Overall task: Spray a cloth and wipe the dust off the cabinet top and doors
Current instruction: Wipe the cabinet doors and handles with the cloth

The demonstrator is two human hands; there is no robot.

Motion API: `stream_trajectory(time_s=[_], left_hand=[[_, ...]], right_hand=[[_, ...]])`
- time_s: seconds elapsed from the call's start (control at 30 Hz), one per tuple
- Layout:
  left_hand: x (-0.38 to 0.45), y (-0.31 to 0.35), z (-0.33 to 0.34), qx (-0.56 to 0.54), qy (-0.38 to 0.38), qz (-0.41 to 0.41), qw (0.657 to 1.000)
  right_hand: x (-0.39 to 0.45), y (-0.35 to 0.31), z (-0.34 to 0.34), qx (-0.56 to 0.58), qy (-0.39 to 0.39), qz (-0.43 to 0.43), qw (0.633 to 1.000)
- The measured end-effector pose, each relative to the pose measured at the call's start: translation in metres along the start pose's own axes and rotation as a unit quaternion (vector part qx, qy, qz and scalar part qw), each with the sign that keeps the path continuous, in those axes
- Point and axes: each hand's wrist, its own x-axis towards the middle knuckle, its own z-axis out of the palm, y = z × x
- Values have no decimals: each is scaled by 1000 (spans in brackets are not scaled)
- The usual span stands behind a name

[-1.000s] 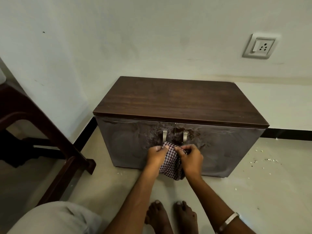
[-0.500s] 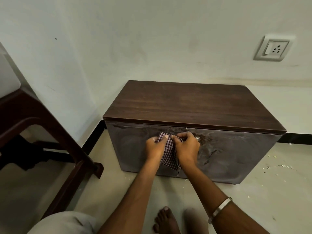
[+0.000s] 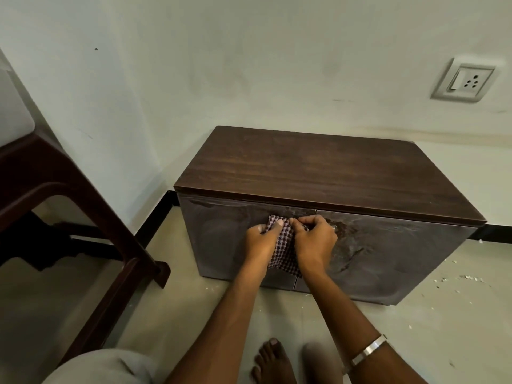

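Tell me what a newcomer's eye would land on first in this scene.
First, the two hands, left hand and right hand, gripping a checked cloth against the middle of the cabinet doors, near their top edge. Next, the dark wooden cabinet top, set against the pale wall. Then the wall socket at the upper right and the dark chair at the left.

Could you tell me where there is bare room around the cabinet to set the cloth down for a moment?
The whole cabinet top is bare, from the wall to its front edge. The floor right of the cabinet is open, with scattered crumbs. It is crowded at the door fronts, where the left hand and right hand grip the cloth, and beside the chair.
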Motion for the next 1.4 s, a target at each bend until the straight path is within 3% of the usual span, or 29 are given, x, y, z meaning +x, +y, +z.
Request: stream_trajectory(time_s=[0.3,0.47,0.73,1.03,1.4], left_hand=[[-2,0,11,0,-19,6,1000],[1,-16,6,7,-20,-5,1000],[2,-35,0,29,-26,-20,999],[1,-27,4,-53,-43,-25,997],[1,-35,6,-82,-51,-58,994]], right_hand=[[2,12,-9,23,27,7,999],[-7,27,-5,13,-11,-36,999],[-20,56,-7,36,-61,-34,997],[-8,40,-3,41,-19,-45,998],[-10,52,-4,57,-45,-44,996]])
